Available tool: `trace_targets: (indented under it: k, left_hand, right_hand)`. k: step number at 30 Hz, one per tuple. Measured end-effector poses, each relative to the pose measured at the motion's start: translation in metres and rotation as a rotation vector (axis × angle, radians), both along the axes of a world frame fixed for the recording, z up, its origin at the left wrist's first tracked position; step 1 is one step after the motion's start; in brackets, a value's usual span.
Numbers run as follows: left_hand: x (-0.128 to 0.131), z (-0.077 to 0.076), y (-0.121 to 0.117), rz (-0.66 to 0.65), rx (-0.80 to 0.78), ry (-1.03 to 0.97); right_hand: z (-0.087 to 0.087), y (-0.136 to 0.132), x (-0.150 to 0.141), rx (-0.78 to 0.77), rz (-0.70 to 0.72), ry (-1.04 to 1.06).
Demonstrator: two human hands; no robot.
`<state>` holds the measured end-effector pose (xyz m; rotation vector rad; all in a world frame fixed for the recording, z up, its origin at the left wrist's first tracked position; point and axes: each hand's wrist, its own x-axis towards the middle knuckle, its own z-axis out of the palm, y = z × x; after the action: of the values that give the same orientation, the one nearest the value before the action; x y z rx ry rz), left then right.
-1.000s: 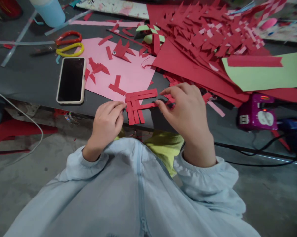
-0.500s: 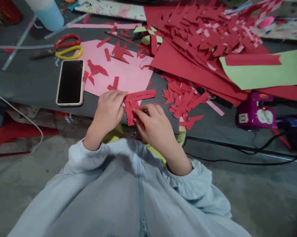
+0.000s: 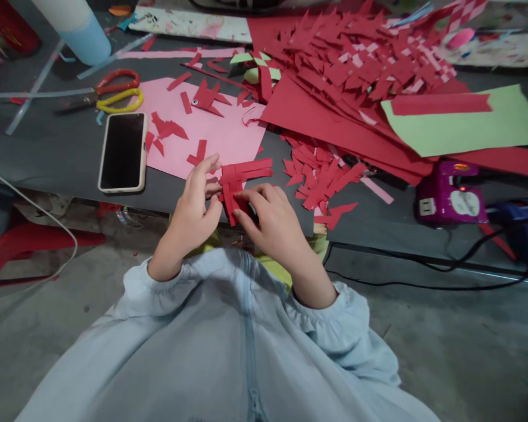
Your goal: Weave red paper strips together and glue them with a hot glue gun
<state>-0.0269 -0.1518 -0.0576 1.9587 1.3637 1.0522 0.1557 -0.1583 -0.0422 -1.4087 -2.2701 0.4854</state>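
Woven red paper piece (image 3: pixel 232 183) at the table's (image 3: pixel 61 161) near edge, between two hands.
The right hand (image 3: pixel 278 225) pinches its lower part; the left hand (image 3: pixel 192 206) is loosely spread at its left side — whether touching, I cannot tell. A pink sheet (image 3: pixel 228 132) lies just beyond — red scraps (image 3: pixel 319 173) to the right.

You have dim, flat light, with the grey floor (image 3: pixel 39 328) toward eight o'clock duller still. A shadow darkens the gap under your right hand (image 3: pixel 275 223). Orange indicators (image 3: pixel 465 167) glow at three o'clock. Your wide lens stretches and softens the outer edges.
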Motion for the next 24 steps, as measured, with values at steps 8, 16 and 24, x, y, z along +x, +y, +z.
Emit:
trace_targets:
  k: [8, 16, 24]
  left_hand:
    - [0.013, 0.001, -0.012, 0.017, -0.003, -0.048]
    - [0.026, 0.009, -0.02, -0.089, 0.053, -0.249]
    - [0.033, 0.037, -0.029, -0.065, 0.227, -0.253]
  right_hand:
    - [0.011, 0.006, -0.007, -0.112, -0.118, 0.156]
    - [0.01, 0.004, -0.003, -0.132, -0.31, 0.453]
    - [0.021, 0.013, 0.005, -0.261, -0.318, 0.966]
